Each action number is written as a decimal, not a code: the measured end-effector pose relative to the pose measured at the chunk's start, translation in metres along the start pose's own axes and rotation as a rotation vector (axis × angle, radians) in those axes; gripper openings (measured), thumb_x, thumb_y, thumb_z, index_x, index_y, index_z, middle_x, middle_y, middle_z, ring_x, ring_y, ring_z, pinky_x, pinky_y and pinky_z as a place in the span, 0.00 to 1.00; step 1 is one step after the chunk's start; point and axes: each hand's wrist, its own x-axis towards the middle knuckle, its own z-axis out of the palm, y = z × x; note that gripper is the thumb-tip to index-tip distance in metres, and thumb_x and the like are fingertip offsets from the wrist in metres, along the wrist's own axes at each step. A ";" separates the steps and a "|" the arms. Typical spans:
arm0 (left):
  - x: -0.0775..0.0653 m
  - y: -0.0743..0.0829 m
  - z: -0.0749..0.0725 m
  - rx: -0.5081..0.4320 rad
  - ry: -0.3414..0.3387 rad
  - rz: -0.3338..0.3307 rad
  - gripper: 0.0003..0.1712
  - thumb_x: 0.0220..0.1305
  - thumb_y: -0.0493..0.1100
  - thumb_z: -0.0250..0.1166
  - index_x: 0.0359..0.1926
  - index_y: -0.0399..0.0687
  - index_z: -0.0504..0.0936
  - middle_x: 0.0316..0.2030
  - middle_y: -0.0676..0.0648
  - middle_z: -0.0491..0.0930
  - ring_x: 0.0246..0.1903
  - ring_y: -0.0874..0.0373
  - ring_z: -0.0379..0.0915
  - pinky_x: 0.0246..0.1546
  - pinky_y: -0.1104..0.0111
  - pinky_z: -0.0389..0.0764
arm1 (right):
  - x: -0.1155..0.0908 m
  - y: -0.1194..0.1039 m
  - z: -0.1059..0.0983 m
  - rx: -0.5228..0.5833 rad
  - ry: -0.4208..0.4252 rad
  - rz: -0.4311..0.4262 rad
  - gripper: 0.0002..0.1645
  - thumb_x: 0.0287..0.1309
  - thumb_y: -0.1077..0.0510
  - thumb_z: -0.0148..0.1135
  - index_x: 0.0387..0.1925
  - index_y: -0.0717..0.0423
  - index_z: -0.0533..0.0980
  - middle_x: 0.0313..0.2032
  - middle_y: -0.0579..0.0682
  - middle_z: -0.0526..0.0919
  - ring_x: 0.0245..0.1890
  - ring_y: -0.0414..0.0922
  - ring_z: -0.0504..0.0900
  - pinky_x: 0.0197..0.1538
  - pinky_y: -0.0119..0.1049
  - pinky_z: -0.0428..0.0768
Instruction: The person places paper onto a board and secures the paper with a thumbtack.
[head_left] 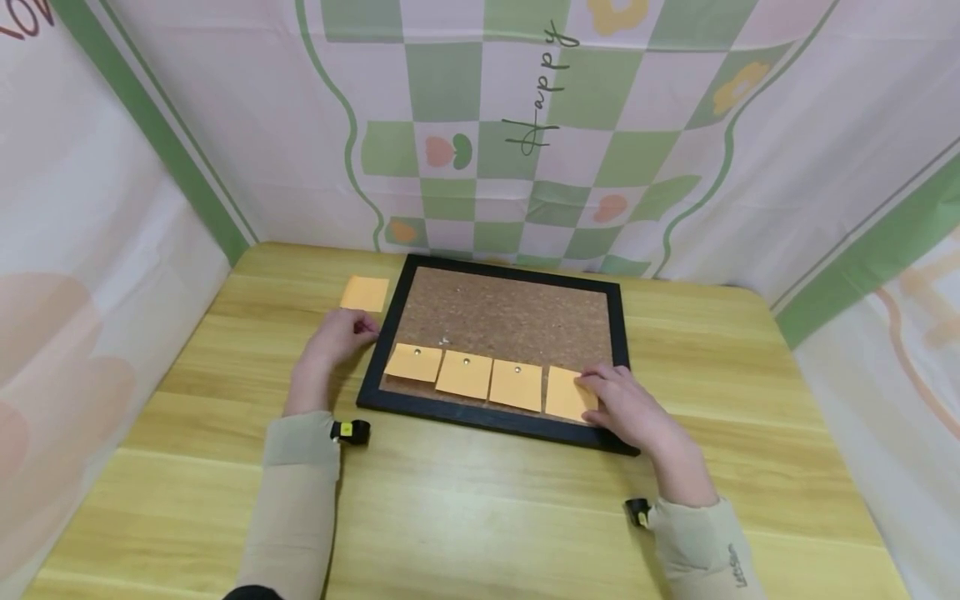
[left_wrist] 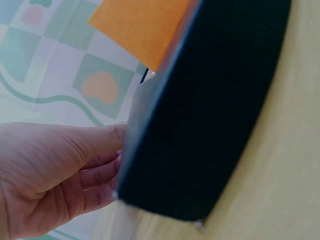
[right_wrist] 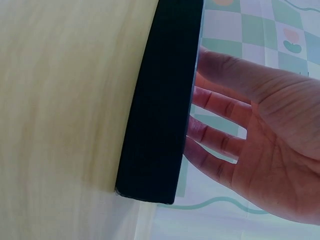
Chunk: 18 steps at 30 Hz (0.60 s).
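A black-framed cork board lies on the table. Along its near side run three orange sticky notes, each with a small round silver pin near its top edge. A fourth sticky note on the right shows no pin. My right hand rests over that note's right side, index finger and thumb spread apart on it. Bent fingers bring my left hand close to the board's left edge. Its fingertips are hidden behind the frame in the left wrist view, so I cannot tell whether they pinch anything.
An orange sticky note or pad lies left of the board, beyond my left hand. Small pale bits sit on the cork above the first notes. Wrist cameras are strapped at both sleeves. Patterned cloth hangs behind the table.
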 end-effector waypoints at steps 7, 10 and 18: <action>-0.004 -0.002 -0.004 -0.021 -0.001 0.021 0.08 0.71 0.40 0.61 0.43 0.41 0.84 0.42 0.40 0.85 0.43 0.47 0.80 0.50 0.55 0.81 | 0.000 -0.001 0.001 -0.006 -0.006 0.010 0.27 0.54 0.59 0.74 0.54 0.66 0.79 0.57 0.63 0.79 0.52 0.58 0.75 0.56 0.54 0.78; -0.004 -0.003 -0.005 -0.031 -0.005 0.014 0.08 0.71 0.41 0.61 0.44 0.41 0.83 0.41 0.40 0.84 0.42 0.48 0.79 0.49 0.56 0.81 | -0.001 -0.001 0.000 -0.015 0.001 0.013 0.28 0.54 0.58 0.75 0.55 0.65 0.79 0.56 0.63 0.79 0.51 0.58 0.75 0.54 0.54 0.78; -0.004 -0.001 -0.006 -0.069 0.022 -0.013 0.07 0.71 0.41 0.62 0.45 0.43 0.81 0.39 0.42 0.83 0.41 0.50 0.78 0.46 0.59 0.80 | -0.003 -0.001 -0.002 -0.016 0.011 -0.003 0.28 0.54 0.57 0.74 0.56 0.64 0.79 0.55 0.63 0.79 0.50 0.57 0.75 0.52 0.53 0.79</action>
